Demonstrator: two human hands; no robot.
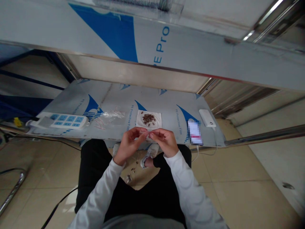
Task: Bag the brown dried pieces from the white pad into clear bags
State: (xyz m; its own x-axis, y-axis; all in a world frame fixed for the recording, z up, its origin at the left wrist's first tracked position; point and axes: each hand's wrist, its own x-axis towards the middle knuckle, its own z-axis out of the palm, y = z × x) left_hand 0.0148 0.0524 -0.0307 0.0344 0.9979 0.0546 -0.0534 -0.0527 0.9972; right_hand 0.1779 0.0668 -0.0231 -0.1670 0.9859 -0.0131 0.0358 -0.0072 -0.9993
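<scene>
My left hand (130, 143) and my right hand (166, 140) meet at the front edge of the shelf. Thumbs and fingertips of both are closed on a small clear plastic bag (143, 130), mostly covered by the fingers. Just beyond them lies a white sheet (157, 118) bearing a heap of small brown cylindrical pieces (149, 119), a few loose around it. To the left, flat clear plastic bags (115, 114) with thin red lines are spread on the film-covered shelf (119, 95).
At the left sits a white power strip (69, 121) with blue sockets. A phone (194, 132) and a white box (206, 118) with a cable lie to the right. An upper ledge (190, 54) overhangs the back. Small bits (129, 178) are on the floor between my legs.
</scene>
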